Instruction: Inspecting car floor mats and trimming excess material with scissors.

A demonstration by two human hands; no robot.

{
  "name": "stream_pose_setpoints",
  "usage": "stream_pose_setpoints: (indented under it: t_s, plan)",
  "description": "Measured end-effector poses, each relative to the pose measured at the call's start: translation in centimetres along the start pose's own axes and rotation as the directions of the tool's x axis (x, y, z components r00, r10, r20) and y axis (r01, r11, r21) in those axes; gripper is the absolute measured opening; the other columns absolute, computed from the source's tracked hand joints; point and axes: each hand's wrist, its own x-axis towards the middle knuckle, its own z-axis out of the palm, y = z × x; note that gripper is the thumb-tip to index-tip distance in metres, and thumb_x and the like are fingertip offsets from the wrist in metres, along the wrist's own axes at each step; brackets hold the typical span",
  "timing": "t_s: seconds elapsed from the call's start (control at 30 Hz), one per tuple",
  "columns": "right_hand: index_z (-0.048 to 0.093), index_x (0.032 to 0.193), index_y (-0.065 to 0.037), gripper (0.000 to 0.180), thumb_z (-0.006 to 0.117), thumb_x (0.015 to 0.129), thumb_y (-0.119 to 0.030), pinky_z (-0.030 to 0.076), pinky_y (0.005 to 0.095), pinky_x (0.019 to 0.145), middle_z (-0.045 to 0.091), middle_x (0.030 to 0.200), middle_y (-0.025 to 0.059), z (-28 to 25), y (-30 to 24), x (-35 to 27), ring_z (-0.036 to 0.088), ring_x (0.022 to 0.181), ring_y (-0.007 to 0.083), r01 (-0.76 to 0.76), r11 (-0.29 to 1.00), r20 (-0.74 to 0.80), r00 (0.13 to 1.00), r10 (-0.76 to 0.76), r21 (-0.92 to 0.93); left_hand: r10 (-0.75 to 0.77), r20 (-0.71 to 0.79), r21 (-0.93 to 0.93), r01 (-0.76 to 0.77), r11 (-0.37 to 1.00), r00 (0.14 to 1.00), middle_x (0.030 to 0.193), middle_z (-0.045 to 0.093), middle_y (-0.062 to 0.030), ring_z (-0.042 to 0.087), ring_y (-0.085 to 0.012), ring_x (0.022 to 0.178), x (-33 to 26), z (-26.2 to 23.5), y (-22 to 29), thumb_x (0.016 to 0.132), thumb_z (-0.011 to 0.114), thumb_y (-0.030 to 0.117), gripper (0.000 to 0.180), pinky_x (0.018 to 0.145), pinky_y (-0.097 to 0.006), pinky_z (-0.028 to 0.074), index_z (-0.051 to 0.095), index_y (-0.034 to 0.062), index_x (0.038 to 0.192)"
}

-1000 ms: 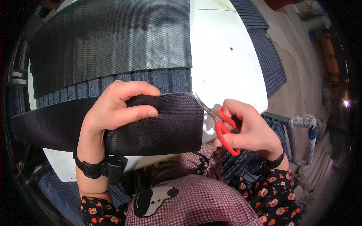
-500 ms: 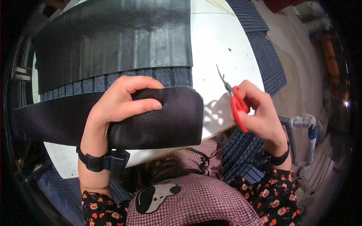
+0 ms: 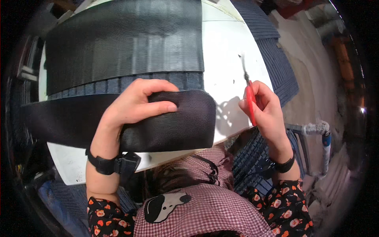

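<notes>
Here, the left hand (image 3: 134,104) pinches the near mat (image 3: 173,128) by its top edge on the surface (image 3: 225,43), while the right hand (image 3: 270,112) has its fingers wrapped round the scissors (image 3: 251,98), apart from the mat, which their points could nick if swung carelessly.
</notes>
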Motion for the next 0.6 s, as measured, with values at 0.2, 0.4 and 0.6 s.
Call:
stream_pose_setpoints:
  t_s: [0.2,0.4,0.6]
  plan:
    - [0.048,0.096,-0.006,0.015,0.057,0.084,-0.009,0.038,0.0166,0.045,0.047,0.074,-0.0023,4.8,1.1,-2.6,0.047,0.055,0.005,-0.157,0.973,-0.023,0.986,0.163,0.167,0.204,-0.026,0.293,-0.188,0.937,0.979,0.089,0.065,-0.0117,0.064,-0.0258,0.08,-0.3,0.9,0.3,0.077,0.067,0.03,0.032,0.069,-0.032,0.049,0.062,0.0063,0.098]
    - [0.048,0.077,-0.007,0.013,0.06,0.079,-0.009,0.035,0.0194,0.043,0.044,0.067,-0.004,5.0,3.0,-3.9,0.04,0.05,0.0055,-0.084,0.969,-0.107,0.988,0.111,0.232,0.533,-0.089,0.75,-0.295,0.592,0.841,0.08,0.056,-0.0083,0.056,-0.0276,0.081,-1.4,2.5,4.0,0.071,0.066,0.035,0.034,0.071,-0.038,0.044,0.058,0.0077,0.091]
    - [0.055,0.075,-0.006,0.011,0.063,0.079,-0.011,0.034,0.0207,0.048,0.047,0.063,-0.004,6.2,2.7,-2.7,0.042,0.054,0.0055,-0.039,0.987,-0.052,0.998,0.048,0.157,0.342,-0.362,0.885,0.204,0.419,0.867,0.09,0.058,-0.0109,0.053,-0.0301,0.087,-14.6,-2.1,9.1,0.064,0.073,0.022,0.042,0.077,-0.038,0.041,0.059,0.0065,0.101]
